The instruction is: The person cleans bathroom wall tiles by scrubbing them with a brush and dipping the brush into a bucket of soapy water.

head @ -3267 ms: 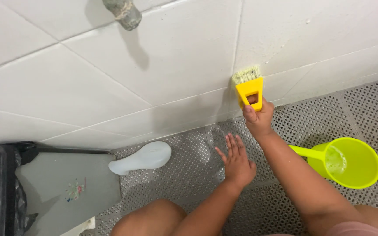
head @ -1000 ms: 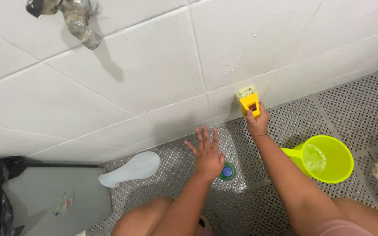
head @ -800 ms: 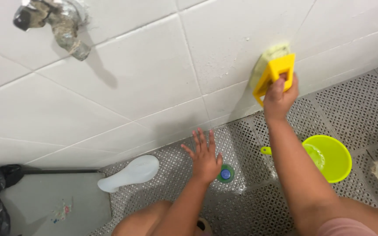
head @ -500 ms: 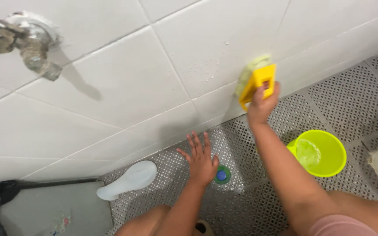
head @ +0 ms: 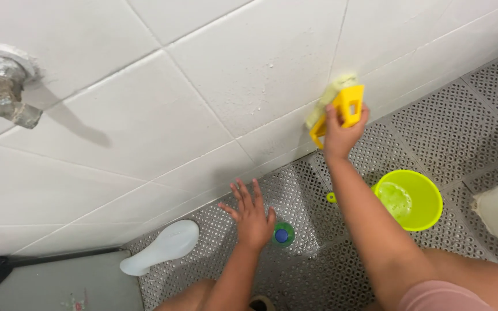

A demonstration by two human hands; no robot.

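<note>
The right hand [head: 341, 135] presses a yellow brush [head: 338, 106] against the white wall [head: 203, 103]; the left hand [head: 252, 216] lies flat on the perforated floor [head: 433, 132] beside a bottle [head: 283, 235].

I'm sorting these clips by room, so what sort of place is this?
Most likely a bathroom or wash area: a wall of large white glazed tiles, a metal tap on it, and a perforated grey floor mat. The right hand presses a yellow plastic scrubbing brush to the wall.

Bare wall [head: 145, 132] left of my brush [head: 338, 106], tap [head: 4, 86] far left, scoop [head: 410, 198] below my arm
</note>
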